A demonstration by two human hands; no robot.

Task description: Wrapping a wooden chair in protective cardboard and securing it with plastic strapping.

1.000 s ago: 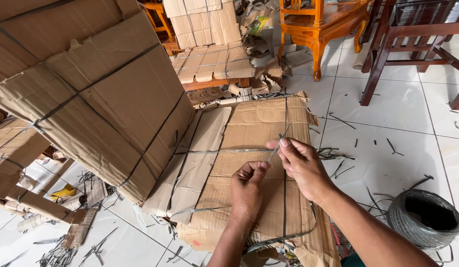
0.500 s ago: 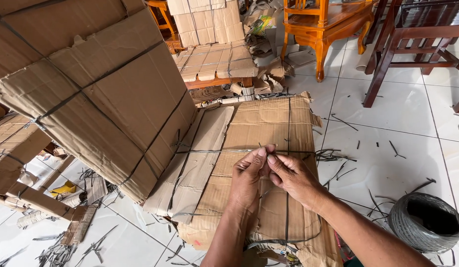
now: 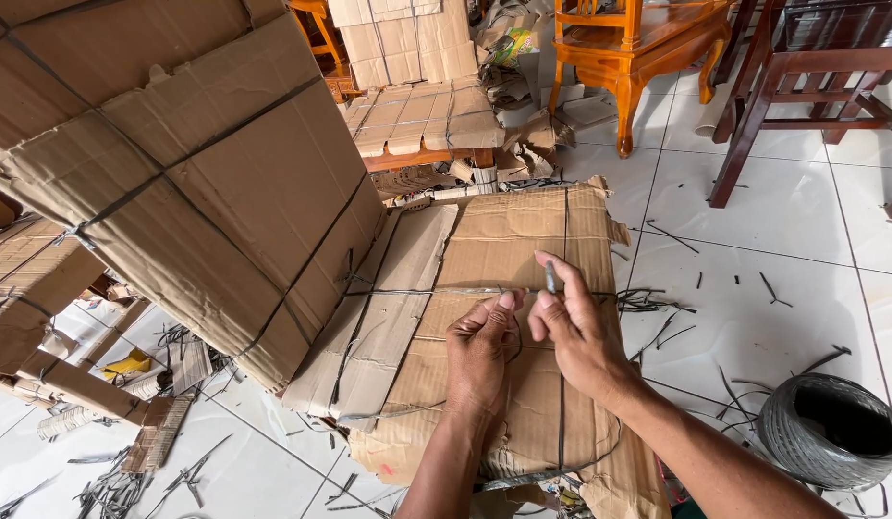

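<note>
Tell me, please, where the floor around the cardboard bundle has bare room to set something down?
The widest bare tile lies right of the cardboard bundle, between the chair legs and the twine coil; a few cut strips dot it. Left of the bundle it is crowded: the large tied stack overhangs, with scraps littering the floor.

Left side is blocked for me: big strapped cardboard bundle (image 3: 177,183) leans right against the flat bundle (image 3: 503,317). Right side has open tile floor (image 3: 753,288), only strap scraps (image 3: 647,300) and a twine coil (image 3: 828,430).
</note>
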